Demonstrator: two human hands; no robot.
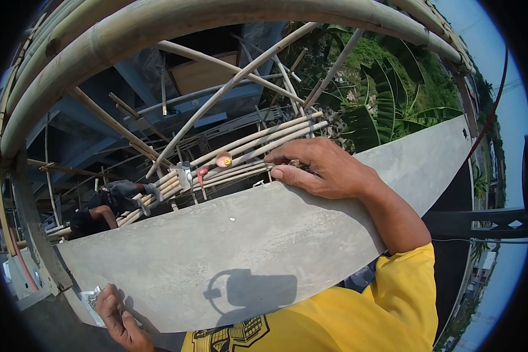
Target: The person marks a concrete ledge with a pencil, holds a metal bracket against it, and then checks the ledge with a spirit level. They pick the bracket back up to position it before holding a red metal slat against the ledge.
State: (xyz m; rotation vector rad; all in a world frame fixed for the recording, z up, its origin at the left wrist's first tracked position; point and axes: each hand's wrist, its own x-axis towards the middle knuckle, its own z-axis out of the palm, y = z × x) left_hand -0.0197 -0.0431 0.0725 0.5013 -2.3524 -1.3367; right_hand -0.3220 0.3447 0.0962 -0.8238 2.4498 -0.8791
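Observation:
My right hand (pixel 328 170) rests at the far edge of a grey concrete ledge (pixel 240 246). Its fingers bend over the edge and its thumb stays apart from them; nothing shows clearly in its grasp. At the ledge's lower left end is my left hand (pixel 120 320), fingers loosely curled and thumb apart. Close against those fingers lies a small silvery packet (pixel 90 299), partly hidden by them. A white speck (pixel 232 219) sits on the ledge top. Left of my right hand, beyond the edge, are a round orange-brown container (pixel 223 159) and a red object (pixel 202 173).
Thick bamboo poles (pixel 217 14) arch overhead, and more bamboo poles (pixel 258 144) run below the ledge's far side. Down there at left, a person in dark clothes (pixel 102 211) bends over. Banana leaves (pixel 387 100) grow at right. A dark cable (pixel 491 117) hangs near the right edge.

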